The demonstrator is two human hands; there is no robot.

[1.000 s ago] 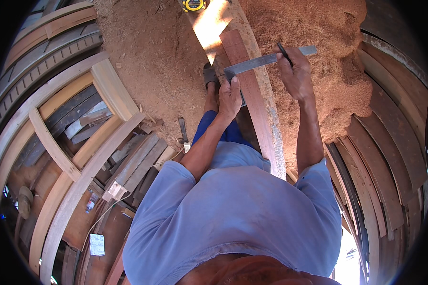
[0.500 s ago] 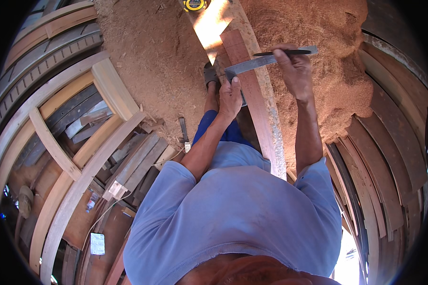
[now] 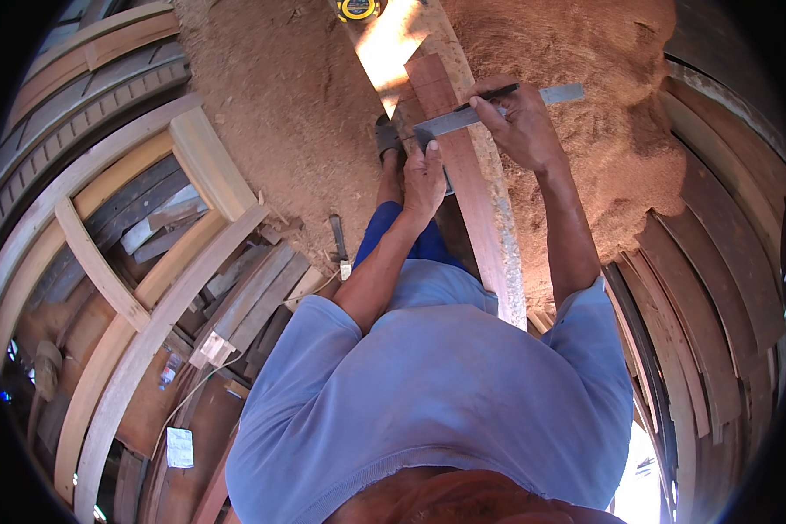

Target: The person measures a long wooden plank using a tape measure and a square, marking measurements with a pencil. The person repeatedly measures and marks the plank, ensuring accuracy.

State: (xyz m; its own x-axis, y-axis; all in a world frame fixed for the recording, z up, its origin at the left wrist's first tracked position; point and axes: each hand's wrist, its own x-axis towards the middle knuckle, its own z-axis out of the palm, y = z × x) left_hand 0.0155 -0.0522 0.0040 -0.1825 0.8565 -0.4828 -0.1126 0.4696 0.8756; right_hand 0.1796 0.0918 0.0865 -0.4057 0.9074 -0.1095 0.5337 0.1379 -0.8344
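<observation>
A: Your left hand, first note?
B: At the bench's left side, closed around the stock of your metal square, thumb and fingertips near the corner where blade meets stock.
A: And the blade?
B: Laid across your reddish board, then on past the right edge of the bench, its free end out over the sawdust.
A: The board, placed how?
B: Lengthwise on your bench, closer to the right edge, a bare strip showing along that side. Far end square-cut; near end runs toward your shirt.
A: Your right hand?
B: Pinching a slim black pencil between thumb and fingers, above the blade, beyond the bench's right edge. The point slants left and down to the blade's far side, about at the board's right edge. Whether it touches wood, I cannot tell you.
A: Else on your bench?
B: Black-and-yellow tape measure at the far end, left edge. Bright sun patch between it and your board.
</observation>
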